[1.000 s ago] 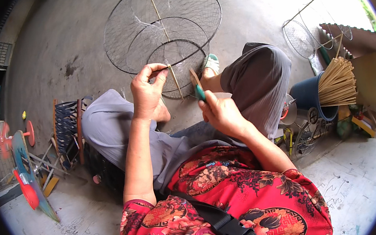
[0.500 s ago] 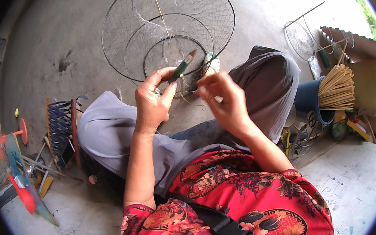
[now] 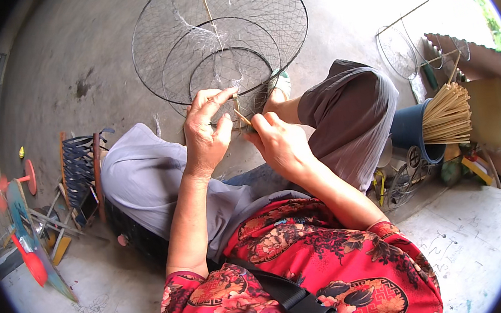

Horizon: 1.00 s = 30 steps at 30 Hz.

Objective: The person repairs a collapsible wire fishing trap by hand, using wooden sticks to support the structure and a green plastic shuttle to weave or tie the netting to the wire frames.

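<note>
A round net trap [image 3: 287, 35] with dark hoops and fine mesh lies on the floor before me, its near end reaching up to my hands. A thin bamboo stick [image 3: 204, 1] runs along its middle. My left hand [image 3: 205, 134] is curled at that near end, index fingertip beside a short upright peg [image 3: 235, 102]; what its other fingers hold is hidden. My right hand [image 3: 286, 147] is closed around a slim netting needle [image 3: 242, 118], green-bodied with a brown point. That point is directed up and left, toward the left hand, and most of the body is covered by fingers.
On the right stands a blue bucket [image 3: 407, 126] full of thin bamboo sticks [image 3: 445, 115], with wire hoops [image 3: 397, 52] behind it. A rack of dark straps [image 3: 82, 173] and a blurred red-and-teal toy [image 3: 31, 262] are at the left. My foot [image 3: 280, 87] rests beside the trap.
The netting needle has passed from my left hand to my right. My right hand has closed and moved lower; the trap has shifted slightly left.
</note>
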Each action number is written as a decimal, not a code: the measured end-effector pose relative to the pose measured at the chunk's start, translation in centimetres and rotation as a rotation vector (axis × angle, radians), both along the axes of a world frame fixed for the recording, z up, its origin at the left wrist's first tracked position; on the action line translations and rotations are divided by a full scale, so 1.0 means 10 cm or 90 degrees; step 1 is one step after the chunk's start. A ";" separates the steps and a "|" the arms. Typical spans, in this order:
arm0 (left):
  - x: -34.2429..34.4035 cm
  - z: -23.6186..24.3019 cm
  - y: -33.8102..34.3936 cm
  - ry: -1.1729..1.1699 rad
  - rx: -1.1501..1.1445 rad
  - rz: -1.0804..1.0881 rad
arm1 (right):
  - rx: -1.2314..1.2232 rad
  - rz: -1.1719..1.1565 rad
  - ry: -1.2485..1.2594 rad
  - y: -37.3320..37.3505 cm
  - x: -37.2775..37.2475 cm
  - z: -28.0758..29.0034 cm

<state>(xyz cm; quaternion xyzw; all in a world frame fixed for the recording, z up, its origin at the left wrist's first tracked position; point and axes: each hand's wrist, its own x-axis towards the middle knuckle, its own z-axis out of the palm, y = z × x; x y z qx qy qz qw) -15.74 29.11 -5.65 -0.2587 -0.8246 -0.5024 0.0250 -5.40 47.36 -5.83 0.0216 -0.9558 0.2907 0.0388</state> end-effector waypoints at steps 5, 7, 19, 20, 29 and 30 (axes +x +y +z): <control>0.12 0.09 0.04 -0.039 0.063 0.007 | -0.201 -0.069 0.155 0.23 0.06 0.13; 0.20 0.16 0.13 -0.060 0.076 -0.010 | -0.420 -0.098 0.253 0.29 0.05 0.23; -0.10 -0.21 0.57 0.041 0.154 0.199 | -0.918 0.248 -0.200 0.74 2.04 1.16; -0.02 -0.18 0.74 0.047 0.163 0.180 | -0.950 0.237 -0.195 0.77 2.17 1.10; 0.35 0.10 0.41 -0.031 0.073 0.042 | -0.163 -0.116 0.085 1.20 1.46 0.32; 0.32 0.10 0.42 -0.033 0.072 0.048 | -0.225 -0.103 0.013 1.10 1.35 0.21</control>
